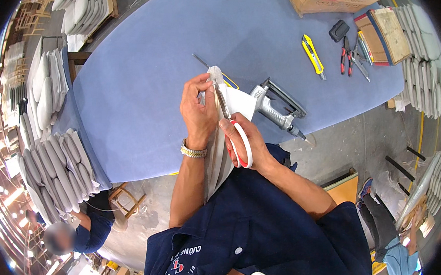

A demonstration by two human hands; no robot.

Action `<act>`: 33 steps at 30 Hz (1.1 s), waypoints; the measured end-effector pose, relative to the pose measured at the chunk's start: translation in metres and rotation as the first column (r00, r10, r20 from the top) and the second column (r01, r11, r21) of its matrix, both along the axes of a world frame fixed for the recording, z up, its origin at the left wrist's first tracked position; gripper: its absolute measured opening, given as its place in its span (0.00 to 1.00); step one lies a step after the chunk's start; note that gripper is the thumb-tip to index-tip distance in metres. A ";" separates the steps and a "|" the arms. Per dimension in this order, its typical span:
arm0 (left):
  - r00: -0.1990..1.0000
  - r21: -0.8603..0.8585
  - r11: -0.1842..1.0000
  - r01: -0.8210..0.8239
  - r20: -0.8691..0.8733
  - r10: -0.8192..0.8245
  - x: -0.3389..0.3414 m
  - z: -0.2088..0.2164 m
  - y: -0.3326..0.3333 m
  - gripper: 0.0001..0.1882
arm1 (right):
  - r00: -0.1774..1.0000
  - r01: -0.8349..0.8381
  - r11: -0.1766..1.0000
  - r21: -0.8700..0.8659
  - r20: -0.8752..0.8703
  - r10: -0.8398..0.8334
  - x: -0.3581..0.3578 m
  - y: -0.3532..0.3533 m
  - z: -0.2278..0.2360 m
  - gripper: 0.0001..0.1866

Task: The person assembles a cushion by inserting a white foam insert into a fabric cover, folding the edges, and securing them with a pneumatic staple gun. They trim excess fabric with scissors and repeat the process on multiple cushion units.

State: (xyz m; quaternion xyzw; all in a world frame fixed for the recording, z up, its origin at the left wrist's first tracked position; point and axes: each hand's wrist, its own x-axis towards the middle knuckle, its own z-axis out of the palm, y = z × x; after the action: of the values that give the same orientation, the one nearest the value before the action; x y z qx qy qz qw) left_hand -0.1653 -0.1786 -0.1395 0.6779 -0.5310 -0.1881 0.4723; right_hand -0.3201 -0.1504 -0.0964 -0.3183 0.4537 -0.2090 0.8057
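Here, one pair of scissors (pixel 223 103) in right hand (pixel 256 141), one pad (pixel 220 158) in left hand (pixel 199 110)

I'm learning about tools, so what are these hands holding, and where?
The right hand holds scissors by the red-and-white handles; the left hand holds a grey piece near its far end.

The tabletop (pixel 146 96) looks like matt cloth; the staple gun (pixel 272 112), shiny metal; scissor handles (pixel 248 145), smooth plastic.

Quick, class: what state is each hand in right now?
Left hand: closed, pinching the grey fabric.
Right hand: closed around the handles of the scissors.
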 end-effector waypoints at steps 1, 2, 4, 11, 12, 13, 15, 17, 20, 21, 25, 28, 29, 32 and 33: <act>1.000 -0.003 1.000 -0.001 -0.015 0.001 0.000 -0.001 0.000 0.04 | 1.000 -0.018 1.000 -0.009 -0.007 0.018 -0.001 0.000 -0.003 0.29; 1.000 0.009 1.000 -0.004 -0.011 0.004 0.001 -0.001 0.000 0.04 | 0.999 -0.034 0.999 -0.019 -0.012 0.033 -0.002 -0.001 -0.005 0.27; 1.000 0.034 0.999 -0.011 -0.002 0.011 0.004 -0.001 -0.001 0.05 | 0.998 -0.067 0.998 0.015 0.019 0.067 -0.006 -0.006 -0.006 0.27; 0.964 0.165 0.982 0.091 0.233 -0.128 0.008 0.033 -0.009 0.07 | 0.982 -0.169 0.984 0.053 0.099 0.163 -0.014 -0.016 0.002 0.32; 0.957 0.165 0.981 0.101 0.254 -0.141 0.012 0.032 -0.009 0.06 | 0.980 -0.173 0.983 0.059 0.107 0.166 -0.014 -0.015 0.001 0.33; 0.949 0.166 0.980 0.111 0.274 -0.154 0.015 0.031 -0.009 0.05 | 0.977 -0.171 0.983 0.062 0.140 0.161 -0.015 -0.015 0.001 0.33; 0.978 0.143 0.986 0.083 0.176 -0.108 0.017 0.027 -0.006 0.04 | 0.967 -0.166 0.984 0.071 0.205 0.148 -0.015 -0.014 -0.001 0.34; 0.991 0.129 0.990 0.057 0.114 -0.072 0.021 0.021 -0.003 0.03 | 0.960 -0.193 0.979 0.063 0.219 0.175 -0.016 -0.013 -0.003 0.35; 0.997 0.127 0.992 0.019 0.073 -0.028 0.026 0.018 -0.001 0.03 | 0.949 -0.202 0.976 0.076 0.260 0.177 -0.014 -0.014 -0.006 0.35; 0.998 0.134 0.991 0.002 0.055 -0.010 0.025 0.019 0.000 0.02 | 0.945 -0.203 0.976 0.083 0.276 0.173 -0.013 -0.015 -0.007 0.35; 0.994 -0.001 1.000 0.018 0.106 -0.018 0.028 0.013 0.002 0.03 | 0.950 -0.191 0.977 0.093 0.269 0.160 -0.008 -0.016 -0.005 0.34; 0.970 -0.076 0.996 0.042 0.242 -0.023 0.025 0.014 0.003 0.04 | 0.959 -0.163 0.984 0.074 0.245 0.141 -0.003 -0.013 -0.004 0.32; 0.966 -0.083 0.995 0.046 0.258 -0.023 0.023 0.013 0.004 0.04 | 0.961 -0.147 0.987 0.061 0.245 0.128 -0.003 -0.013 -0.004 0.31; 0.960 -0.080 0.996 0.043 0.281 -0.019 0.019 0.013 0.006 0.04 | 0.972 -0.102 0.994 0.037 0.217 0.091 0.000 -0.008 -0.003 0.29; 0.962 -0.064 0.997 0.033 0.272 -0.015 0.017 0.014 0.007 0.04 | 0.976 -0.088 0.996 0.032 0.204 0.080 0.001 -0.006 -0.003 0.28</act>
State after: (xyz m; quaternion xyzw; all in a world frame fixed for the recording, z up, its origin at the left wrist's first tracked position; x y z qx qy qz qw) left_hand -0.1485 -0.1718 -0.1253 0.6745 -0.6049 -0.0810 0.4155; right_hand -0.3194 -0.1569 -0.0996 -0.2979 0.3597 -0.1967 0.8621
